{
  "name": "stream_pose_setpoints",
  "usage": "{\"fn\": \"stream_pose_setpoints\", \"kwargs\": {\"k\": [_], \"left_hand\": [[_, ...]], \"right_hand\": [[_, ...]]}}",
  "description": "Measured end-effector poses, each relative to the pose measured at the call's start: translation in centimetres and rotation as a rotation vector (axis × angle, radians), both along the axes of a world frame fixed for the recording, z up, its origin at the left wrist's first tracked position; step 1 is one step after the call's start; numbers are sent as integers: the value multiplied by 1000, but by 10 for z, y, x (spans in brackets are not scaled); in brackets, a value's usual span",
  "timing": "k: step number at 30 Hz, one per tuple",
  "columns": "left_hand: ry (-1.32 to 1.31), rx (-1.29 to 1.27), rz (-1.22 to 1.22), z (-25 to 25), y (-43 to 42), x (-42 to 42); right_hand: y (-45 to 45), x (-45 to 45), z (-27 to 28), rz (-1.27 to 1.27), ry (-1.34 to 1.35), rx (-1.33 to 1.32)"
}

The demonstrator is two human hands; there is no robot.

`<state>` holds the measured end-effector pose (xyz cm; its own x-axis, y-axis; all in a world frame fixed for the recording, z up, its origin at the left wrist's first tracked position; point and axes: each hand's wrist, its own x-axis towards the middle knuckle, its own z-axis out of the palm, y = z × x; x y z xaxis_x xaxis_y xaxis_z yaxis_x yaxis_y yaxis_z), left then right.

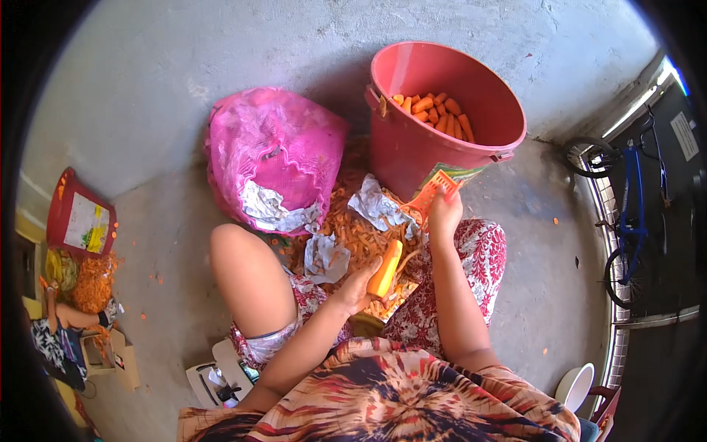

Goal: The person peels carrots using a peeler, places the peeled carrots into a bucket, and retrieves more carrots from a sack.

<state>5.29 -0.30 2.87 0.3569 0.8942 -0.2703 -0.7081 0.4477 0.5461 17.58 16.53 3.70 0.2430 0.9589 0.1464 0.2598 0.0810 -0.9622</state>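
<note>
My left hand [358,289] is closed around the lower part of a peeled carrot [386,269], which points up and slightly right above the peelings between my legs. Further forward and to the right, my right hand [445,213] grips an orange peeler [432,193] with a wide slotted body. The peeler is apart from the carrot and overlaps the front of a red bucket [412,158] in view. Several peeled carrots [439,115] lie inside the bucket. A heap of carrot peelings [352,217] covers the floor below my hands, with crumpled paper [326,258] on it.
A pink mesh sack [276,140] stands against the wall, left of the bucket. At far left another person [62,331] sits by a second red bucket [81,214] and more peelings [96,283]. A blue bicycle [632,214] is at the right; a white basin [574,387] is at lower right.
</note>
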Motion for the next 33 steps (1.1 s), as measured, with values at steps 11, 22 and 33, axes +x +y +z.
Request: {"fn": "stream_pose_setpoints", "kwargs": {"k": [11,22,33], "left_hand": [[-17,-43,63,-5,10,-7],[48,67,-191,7,3,-9],[1553,230,258,5,19,-39]], "right_hand": [[-56,-22,28,291,178,48],[-12,0,18,-75,-79,199],[-47,9,5,754,-444,-82]]}}
